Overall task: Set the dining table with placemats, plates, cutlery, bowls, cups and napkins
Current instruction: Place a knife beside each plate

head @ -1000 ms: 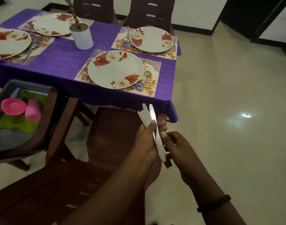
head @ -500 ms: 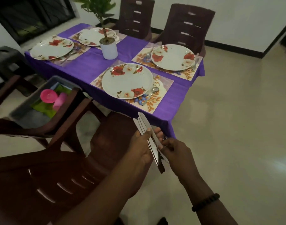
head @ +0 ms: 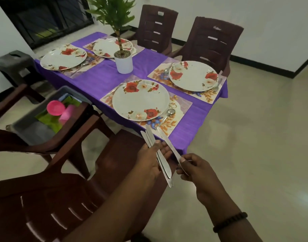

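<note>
right hand (head: 190, 167) has just pulled one knife (head: 169, 145) free, left hand (head: 149, 158) still grips the other knives (head: 162, 165), so it probably goes by the nearest plate (head: 141, 100) next

On the purple-clothed dining table (head: 104, 79), 4 floral white plates lie on patterned placemats around a white potted plant (head: 123, 62). A steel spoon (head: 169, 113) lies right of the nearest floral plate (head: 141, 99). Left of the table, a grey plastic tub (head: 30, 127) holds pink plastic cups (head: 59, 109)
</note>
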